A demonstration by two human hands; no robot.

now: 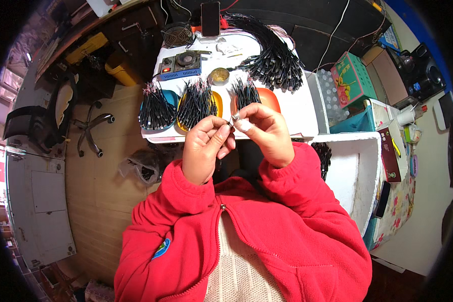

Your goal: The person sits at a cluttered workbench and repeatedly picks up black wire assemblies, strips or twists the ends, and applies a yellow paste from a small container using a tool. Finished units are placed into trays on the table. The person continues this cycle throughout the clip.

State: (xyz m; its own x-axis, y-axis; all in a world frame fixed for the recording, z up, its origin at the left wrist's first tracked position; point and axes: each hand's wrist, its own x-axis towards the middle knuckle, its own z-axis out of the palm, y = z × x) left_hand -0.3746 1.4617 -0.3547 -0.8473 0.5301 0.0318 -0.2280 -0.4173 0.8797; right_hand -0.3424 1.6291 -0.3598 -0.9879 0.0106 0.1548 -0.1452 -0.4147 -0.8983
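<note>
Close together over the near table edge, both my hands work on one small item, which looks like a thin black cable (230, 124) with a silvery end. My left hand (202, 151) pinches it between thumb and fingers. My right hand (271, 132), a white wrap on its thumb, pinches at the silvery end; the fingertips hide most of it. Just beyond stand a blue tray (172, 97), a yellow tray (217, 100) and an orange tray (270, 99), each with bundled black cables that have thin reddish wire ends.
A blue heating device (181, 65) with a lit red switch and a round tin (219, 75) sit behind the trays. A large heap of black cables (277, 58) covers the table's far right. White foam boxes (355, 151) stand at my right. A phone (210, 19) stands upright at the back.
</note>
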